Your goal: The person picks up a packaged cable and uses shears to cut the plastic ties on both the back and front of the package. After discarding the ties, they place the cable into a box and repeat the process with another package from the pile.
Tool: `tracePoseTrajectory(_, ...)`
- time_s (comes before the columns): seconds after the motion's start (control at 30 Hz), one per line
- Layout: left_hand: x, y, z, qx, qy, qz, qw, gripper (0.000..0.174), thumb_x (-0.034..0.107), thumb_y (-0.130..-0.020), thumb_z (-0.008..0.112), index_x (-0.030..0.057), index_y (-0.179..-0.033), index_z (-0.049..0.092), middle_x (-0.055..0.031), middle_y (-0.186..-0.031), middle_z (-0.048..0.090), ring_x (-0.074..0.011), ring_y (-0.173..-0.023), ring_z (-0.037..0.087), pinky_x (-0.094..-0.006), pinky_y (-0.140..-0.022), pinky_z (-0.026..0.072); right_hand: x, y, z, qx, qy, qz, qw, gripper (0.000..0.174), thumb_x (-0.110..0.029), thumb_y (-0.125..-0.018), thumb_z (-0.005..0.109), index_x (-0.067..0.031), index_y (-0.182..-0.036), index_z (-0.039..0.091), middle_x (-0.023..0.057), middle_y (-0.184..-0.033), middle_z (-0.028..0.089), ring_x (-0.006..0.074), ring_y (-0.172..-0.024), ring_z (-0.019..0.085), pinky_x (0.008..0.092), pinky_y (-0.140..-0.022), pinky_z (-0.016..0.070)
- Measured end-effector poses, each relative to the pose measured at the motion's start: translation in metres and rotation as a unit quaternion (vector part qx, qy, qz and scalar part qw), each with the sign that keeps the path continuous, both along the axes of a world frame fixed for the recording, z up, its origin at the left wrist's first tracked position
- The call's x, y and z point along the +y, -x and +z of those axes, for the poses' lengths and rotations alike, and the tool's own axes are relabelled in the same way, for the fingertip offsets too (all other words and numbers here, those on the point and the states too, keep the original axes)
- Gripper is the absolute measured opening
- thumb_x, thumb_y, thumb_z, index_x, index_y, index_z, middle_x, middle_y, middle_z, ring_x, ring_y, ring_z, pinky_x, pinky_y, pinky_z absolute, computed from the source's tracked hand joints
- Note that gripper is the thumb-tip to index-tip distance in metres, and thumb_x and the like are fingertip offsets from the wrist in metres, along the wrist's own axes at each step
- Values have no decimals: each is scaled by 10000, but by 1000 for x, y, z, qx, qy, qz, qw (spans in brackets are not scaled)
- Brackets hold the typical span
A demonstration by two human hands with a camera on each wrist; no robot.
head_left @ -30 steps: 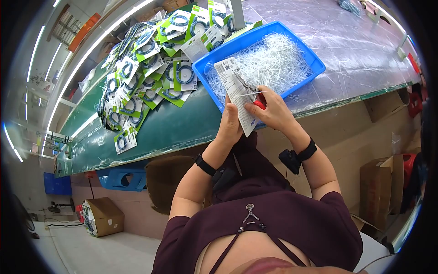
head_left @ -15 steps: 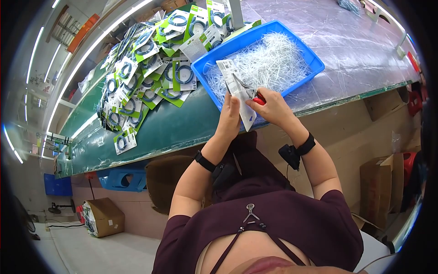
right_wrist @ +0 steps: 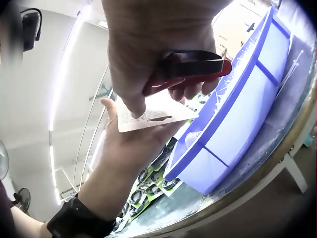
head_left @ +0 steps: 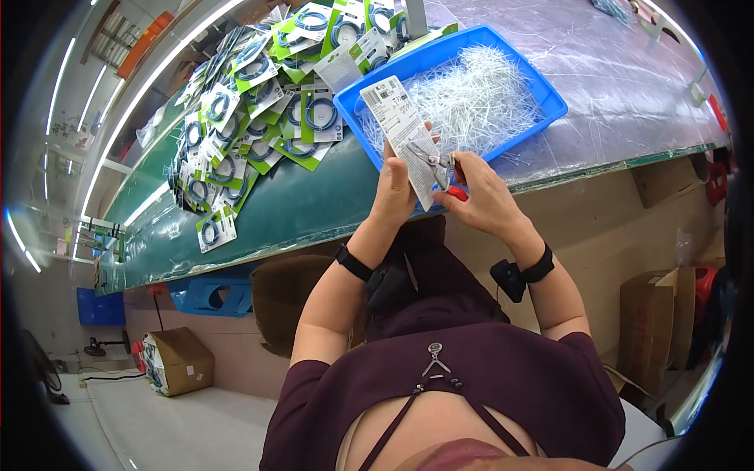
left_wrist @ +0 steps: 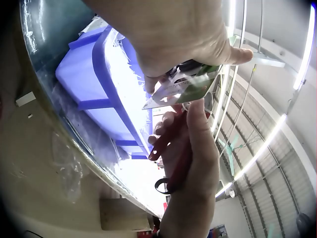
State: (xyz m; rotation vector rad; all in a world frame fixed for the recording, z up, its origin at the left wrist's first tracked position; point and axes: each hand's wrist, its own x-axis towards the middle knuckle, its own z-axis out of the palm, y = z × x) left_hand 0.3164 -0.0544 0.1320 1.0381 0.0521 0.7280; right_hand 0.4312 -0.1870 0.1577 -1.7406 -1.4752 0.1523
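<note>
My left hand [head_left: 395,192] grips a flat retail card [head_left: 389,110] along its edge, thumb on the near side and other fingers behind. The card's white printed back faces the head camera; green shows on its other face in the left wrist view. In my right hand [head_left: 485,196] are pliers [head_left: 456,193] with red handles. Their metal head overlaps the lower half of the card. A hang slot shows at the card's end in the right wrist view, near the right fingertips. Beneath both hands stands a blue tray [head_left: 556,106] heaped with thin white plastic strips [head_left: 491,90].
Left of the tray, a big pile of carded blue cables [head_left: 320,114] covers part of the green table [head_left: 290,208]. A grey post [head_left: 415,17] rises behind the tray. Cardboard boxes [head_left: 182,357] and a blue stool [head_left: 210,297] stand below the table edge.
The card turned nearly edge-on, then back so its printed face shows again. The right hand with the pliers shifted slightly right, and the pliers' head now lies over the card.
</note>
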Motion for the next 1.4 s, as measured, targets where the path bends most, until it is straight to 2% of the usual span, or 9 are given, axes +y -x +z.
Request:
tracePoseTrajectory(0.2,-1,-1,-4,15,-9,-2,1000,1021,722,-720,589,121,-1456,214,-133,-1420,376,-284,-1291,415,-435,-1047,395,6,2,-5,-31,-35,-5,999,518,-258,-782,750,9,-1147,496,133,-907,579,286,-814,577,360,-732,473)
tracePoseTrajectory(0.47,18,-1,-15,46,-26,77,996,1035,657,-762,640,141,-1504,134,-107,-1307,422,-218,-1125,500,-369,-931,466,6,-6,-18,180,99,57,977,451,-277,-859,698,0,-1160,509,70,-822,591,180,-721,577,324,-672,473)
tracePoseTrajectory(0.57,20,-2,-10,154,-182,204,950,1011,430,-827,730,127,-1519,59,-100,-1246,430,-173,-974,548,-318,-841,498,3,1,-7,455,143,113,872,415,-302,-898,663,-33,-1182,524,37,-848,589,108,-761,550,282,-682,466)
tracePoseTrajectory(0.73,28,6,3,167,-102,211,958,805,159,-869,709,64,-1483,199,-106,-1222,497,-155,-936,587,-292,-822,508,12,6,-27,474,67,128,869,403,-314,-908,653,-47,-1187,533,22,-896,586,85,-794,533,255,-696,459)
tracePoseTrajectory(0.83,45,23,0,90,95,40,991,528,37,-893,642,5,-1359,394,-88,-1159,582,-145,-960,604,-292,-844,504,15,-7,-39,422,53,84,901,470,-332,-880,682,-10,-1183,523,67,-926,599,125,-801,547,275,-707,459)
tracePoseTrajectory(0.87,41,25,2,90,96,43,990,528,37,-893,642,5,-1359,394,-88,-1159,582,-145,-960,604,-292,-844,504,14,-6,-37,422,55,86,901,470,-332,-880,682,-10,-1183,523,67,-926,599,125,-801,547,275,-707,459)
tracePoseTrajectory(0.93,29,26,9,81,41,104,990,390,29,-908,618,-6,-1267,469,-77,-1125,615,-141,-986,604,-288,-854,501,8,-3,-24,177,-14,-41,983,517,-331,-836,720,8,-1172,522,94,-915,593,177,-781,559,303,-699,463)
tracePoseTrajectory(1.1,12,25,17,74,-62,162,982,329,33,-921,606,-8,-1229,498,-61,-1099,629,-122,-973,602,-275,-859,494,6,3,14,-90,-70,-126,985,584,-314,-746,780,20,-1151,525,124,-859,568,272,-763,566,361,-686,466)
tracePoseTrajectory(1.4,8,29,8,121,-181,224,950,372,38,-919,615,7,-1277,518,-40,-1095,639,-80,-956,574,-240,-840,473,9,11,36,-112,-60,-120,985,576,-309,-724,792,8,-1133,540,100,-823,562,275,-758,571,378,-669,463)
